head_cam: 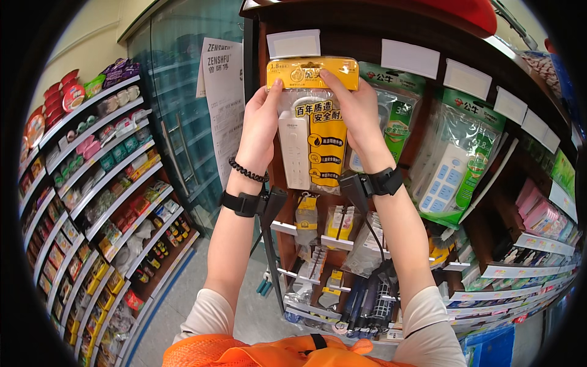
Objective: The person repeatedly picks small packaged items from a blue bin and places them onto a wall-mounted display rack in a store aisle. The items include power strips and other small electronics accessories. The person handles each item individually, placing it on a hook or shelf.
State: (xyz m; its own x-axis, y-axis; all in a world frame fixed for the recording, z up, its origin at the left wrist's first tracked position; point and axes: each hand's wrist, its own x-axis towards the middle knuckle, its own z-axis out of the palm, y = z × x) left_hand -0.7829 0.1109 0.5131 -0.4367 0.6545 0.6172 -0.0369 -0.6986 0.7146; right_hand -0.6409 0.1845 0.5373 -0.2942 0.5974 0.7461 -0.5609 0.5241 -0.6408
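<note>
A packaged white power strip (295,151) hangs in front of me in a clear bag with a yellow card header (293,75). My left hand (260,119) grips the header's left edge, thumb on the front. On its right side my right hand (360,108) pinches the same header, thumb near the hang hole. Both hands' other fingers are mostly hidden behind the package. Just behind my right hand is a green-topped power strip package (394,119). Farther right hangs another green-topped power strip package (458,160).
Blank white label holders (409,58) line the rack's top. Below hang smaller packages (306,215) and folded umbrellas (367,293). Glass doors (183,114) with metal handles stand to the left, beside stocked shelves (114,183). More shelves (527,270) curve along the right.
</note>
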